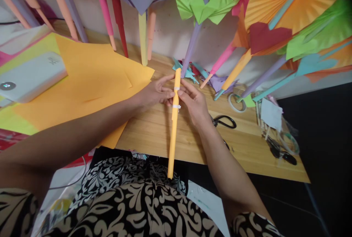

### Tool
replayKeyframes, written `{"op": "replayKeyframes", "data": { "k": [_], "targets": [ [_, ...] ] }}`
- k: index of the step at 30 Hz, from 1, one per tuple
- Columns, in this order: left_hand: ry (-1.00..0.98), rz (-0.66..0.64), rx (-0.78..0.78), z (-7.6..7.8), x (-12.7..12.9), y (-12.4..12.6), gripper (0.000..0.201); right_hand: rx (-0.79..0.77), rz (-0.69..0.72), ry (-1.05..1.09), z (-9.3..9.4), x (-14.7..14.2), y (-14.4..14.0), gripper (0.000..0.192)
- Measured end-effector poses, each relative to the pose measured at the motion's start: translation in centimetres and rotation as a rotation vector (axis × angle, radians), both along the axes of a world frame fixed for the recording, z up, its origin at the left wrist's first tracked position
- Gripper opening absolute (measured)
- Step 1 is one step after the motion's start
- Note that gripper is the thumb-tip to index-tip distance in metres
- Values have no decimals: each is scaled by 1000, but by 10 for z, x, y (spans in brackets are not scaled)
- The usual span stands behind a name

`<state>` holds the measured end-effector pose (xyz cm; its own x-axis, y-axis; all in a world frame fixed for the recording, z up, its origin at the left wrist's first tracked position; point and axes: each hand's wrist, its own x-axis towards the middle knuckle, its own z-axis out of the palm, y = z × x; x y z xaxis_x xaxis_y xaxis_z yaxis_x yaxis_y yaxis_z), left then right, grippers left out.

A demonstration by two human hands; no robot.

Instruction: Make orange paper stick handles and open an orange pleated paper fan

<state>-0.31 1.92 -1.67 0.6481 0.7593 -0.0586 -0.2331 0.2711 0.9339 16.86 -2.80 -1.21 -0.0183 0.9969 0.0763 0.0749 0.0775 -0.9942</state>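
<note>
Nearest the camera, a black-and-cream patterned garment (132, 200) fills the lower frame, and the lower end of a long rolled orange paper stick (173, 134) hangs just over it, past the near edge of the wooden tabletop (165, 138). The stick runs up and away across that edge. Around its upper part both hands meet: the left hand (154, 93) pinches it from the left, the right hand (194, 103) from the right, fingers of both closed on the stick. Two narrow white bands, probably tape, already wrap it right where the fingers press, so the roll looks formed and fastened there; its lower length shows no band, and whether more binding is wanted I cannot tell.

Left of the hands lie loose orange paper sheets (90, 79), with a white device (30, 77) further left. Right of the hands sit black scissors (225, 121) and, beyond them, a tape roll (235, 102). At the back, finished paper fans (275, 13) on coloured sticks lean against the wall, with paper scraps (189, 72) below them.
</note>
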Motion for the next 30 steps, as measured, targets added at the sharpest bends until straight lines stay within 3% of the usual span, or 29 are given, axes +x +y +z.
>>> {"op": "replayKeyframes", "data": {
  "k": [4,9,16,22,27,30],
  "targets": [
    [115,45,97,-1,0,1,80,-24,-16,-5,4,1,-1,57],
    [176,112,167,2,2,-3,46,-55,-32,89,3,4,1,54],
    [62,133,26,2,5,-7,26,-115,-52,200,0,5,2,52],
    [30,86,-117,2,3,-6,14,-90,-32,231,1,5,2,47],
    [10,-64,-139,-5,0,0,19,-92,-2,247,4,5,1,39],
    [-6,-89,-137,-6,-1,1,19,-91,-18,216,6,4,0,38]
  ]
}}
